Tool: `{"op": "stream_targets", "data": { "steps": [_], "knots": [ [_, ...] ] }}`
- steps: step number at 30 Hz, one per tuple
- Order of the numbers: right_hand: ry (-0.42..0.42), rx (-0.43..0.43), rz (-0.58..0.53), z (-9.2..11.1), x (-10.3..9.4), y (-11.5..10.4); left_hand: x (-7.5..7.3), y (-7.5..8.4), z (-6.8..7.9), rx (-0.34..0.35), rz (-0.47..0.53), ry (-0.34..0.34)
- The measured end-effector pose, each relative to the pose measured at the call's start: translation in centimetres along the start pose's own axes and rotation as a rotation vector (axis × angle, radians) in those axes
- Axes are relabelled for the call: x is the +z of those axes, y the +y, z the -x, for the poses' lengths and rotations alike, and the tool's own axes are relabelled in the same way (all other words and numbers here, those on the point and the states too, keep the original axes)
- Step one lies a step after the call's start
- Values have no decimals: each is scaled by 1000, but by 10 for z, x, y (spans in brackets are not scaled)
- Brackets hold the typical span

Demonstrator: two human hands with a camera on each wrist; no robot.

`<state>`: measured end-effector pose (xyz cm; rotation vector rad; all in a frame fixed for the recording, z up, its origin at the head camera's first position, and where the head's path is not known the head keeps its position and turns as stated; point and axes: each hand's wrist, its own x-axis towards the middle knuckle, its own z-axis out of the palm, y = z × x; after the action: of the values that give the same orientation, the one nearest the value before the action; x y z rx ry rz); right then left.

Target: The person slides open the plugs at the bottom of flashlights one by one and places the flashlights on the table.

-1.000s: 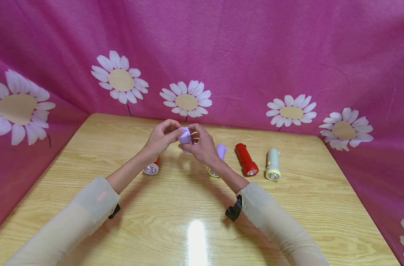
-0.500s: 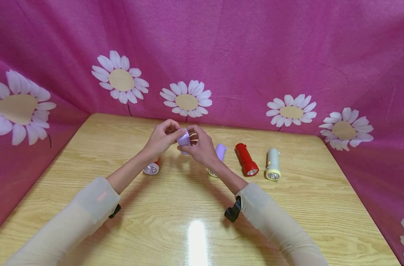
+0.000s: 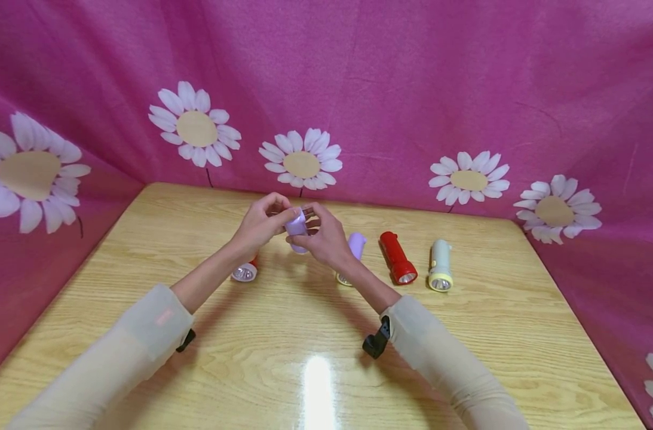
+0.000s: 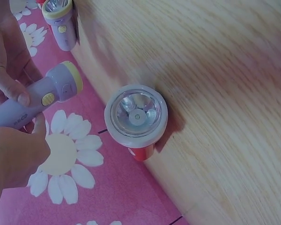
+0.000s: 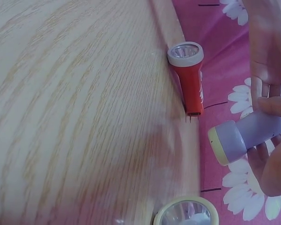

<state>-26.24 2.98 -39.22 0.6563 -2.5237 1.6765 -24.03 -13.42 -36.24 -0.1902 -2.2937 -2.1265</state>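
Note:
Both hands hold one light purple flashlight [image 3: 296,224] up above the far middle of the table. My left hand [image 3: 260,227] pinches its tail end, thumb on the near side. From the other side, the fingers and thumb of my right hand [image 3: 326,236] curl round the body. In the left wrist view the flashlight [image 4: 65,83] shows a yellow rim and a yellow switch on its side. A red flashlight with a white head [image 3: 244,272] lies below my left wrist, partly hidden by it. A second purple flashlight [image 3: 356,243] lies partly behind my right forearm.
To the right on the wooden table [image 3: 261,358] lie a red flashlight [image 3: 395,254] and a pale green flashlight with a yellow rim [image 3: 441,263], lenses toward me. A pink cloth with white daisies [image 3: 380,107] hangs behind the table and along its sides.
The held purple flashlight has tilted slightly, so the slotted end face seen a second ago no longer shows. Both hands stay almost in place; the flashlights on the table have not moved.

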Motion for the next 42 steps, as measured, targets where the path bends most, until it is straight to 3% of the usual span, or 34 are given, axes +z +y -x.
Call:
{"op": "stream_targets", "data": {
  "steps": [7, 19, 27, 42],
  "knots": [
    [-12, 37, 27, -1, -3, -1, 3, 0, -1, -37, -9, 14],
    [0, 127, 13, -6, -6, -3, 6, 3, -4, -46, -73, -44],
    [-24, 181, 14, -7, -11, -5, 9, 6, -8, -56, -140, -13],
    [-108, 238, -40, -19, -15, 12, 1, -6, -27, -57, -148, -69]
  ]
}}
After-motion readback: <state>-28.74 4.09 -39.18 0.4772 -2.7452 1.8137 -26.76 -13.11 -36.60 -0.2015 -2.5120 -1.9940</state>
